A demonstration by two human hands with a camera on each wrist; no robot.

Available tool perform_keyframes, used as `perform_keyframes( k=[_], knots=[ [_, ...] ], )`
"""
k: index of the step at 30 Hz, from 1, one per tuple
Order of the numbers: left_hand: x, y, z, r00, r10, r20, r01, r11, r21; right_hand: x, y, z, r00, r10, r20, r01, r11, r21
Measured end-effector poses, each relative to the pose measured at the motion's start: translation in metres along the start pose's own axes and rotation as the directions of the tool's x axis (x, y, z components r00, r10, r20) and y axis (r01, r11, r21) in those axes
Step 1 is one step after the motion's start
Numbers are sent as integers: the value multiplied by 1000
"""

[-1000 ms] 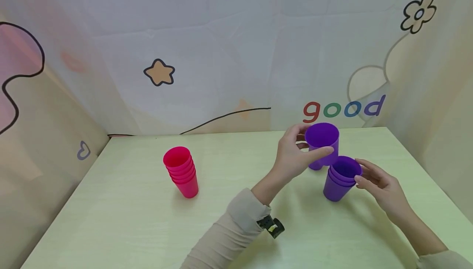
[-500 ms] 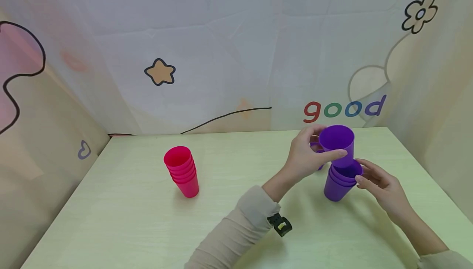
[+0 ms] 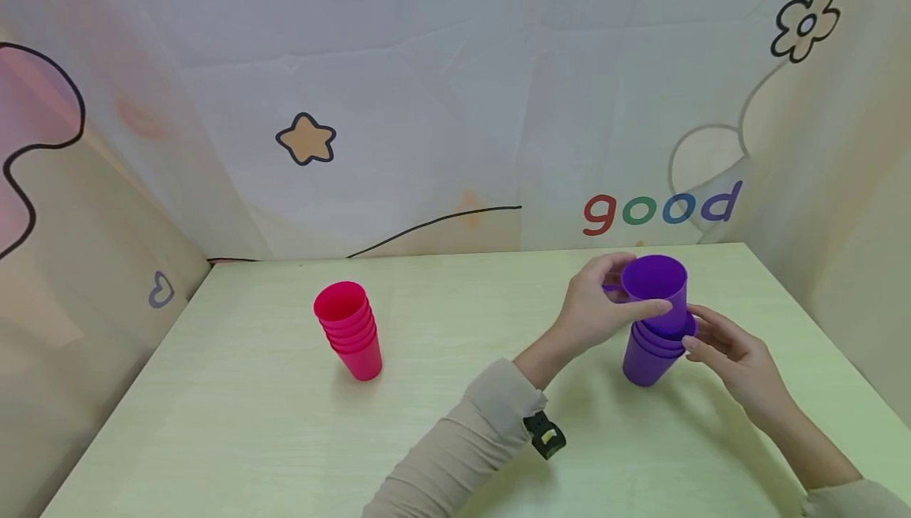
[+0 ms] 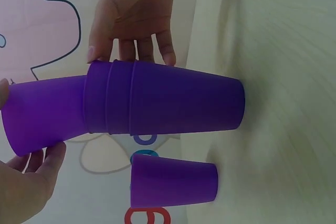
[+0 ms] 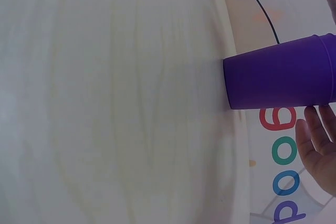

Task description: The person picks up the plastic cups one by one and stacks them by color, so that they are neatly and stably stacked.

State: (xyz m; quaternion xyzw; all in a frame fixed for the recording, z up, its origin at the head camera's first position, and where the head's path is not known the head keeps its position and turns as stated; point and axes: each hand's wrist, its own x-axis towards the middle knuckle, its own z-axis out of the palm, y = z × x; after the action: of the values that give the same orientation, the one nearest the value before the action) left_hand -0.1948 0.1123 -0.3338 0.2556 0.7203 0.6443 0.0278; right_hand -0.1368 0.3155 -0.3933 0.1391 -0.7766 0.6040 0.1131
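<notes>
My left hand [image 3: 594, 304] grips a purple cup [image 3: 655, 277] between thumb and fingers. Its lower end sits inside the mouth of a nested stack of purple cups [image 3: 646, 358], slightly tilted against it in the left wrist view. That stack stands upright on the table, with my right hand [image 3: 740, 364] holding its rim from the right. In the left wrist view, another single purple cup [image 4: 173, 181] stands behind the stack; the head view mostly hides it behind my left hand.
On the left half of the pale table [image 3: 235, 415] stands a nested stack of red-pink cups [image 3: 352, 336]. A printed cloth [image 3: 427, 130] hangs along the back and sides of the table.
My left hand has moved right and down with its purple cup, from above and left of the stack into its mouth. My right hand and the stack have stayed in place.
</notes>
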Motion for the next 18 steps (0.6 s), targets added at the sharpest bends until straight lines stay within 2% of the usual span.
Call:
perform_keyframes(
  k=[5, 12, 18],
  knots=[
    [-1, -6, 5, 1000, -27, 15, 26, 999, 25, 0, 1, -1, 1000, -2, -1, 2, 1000, -22],
    [-1, -10, 9, 1000, -15, 23, 14, 999, 42, 0, 1, 0, 1000, -7, -2, 7, 999, -37],
    [-1, -9, 8, 999, -26, 22, 23, 993, 112, -1, 1, 0, 1000, -8, -6, 8, 1000, -11]
  ],
)
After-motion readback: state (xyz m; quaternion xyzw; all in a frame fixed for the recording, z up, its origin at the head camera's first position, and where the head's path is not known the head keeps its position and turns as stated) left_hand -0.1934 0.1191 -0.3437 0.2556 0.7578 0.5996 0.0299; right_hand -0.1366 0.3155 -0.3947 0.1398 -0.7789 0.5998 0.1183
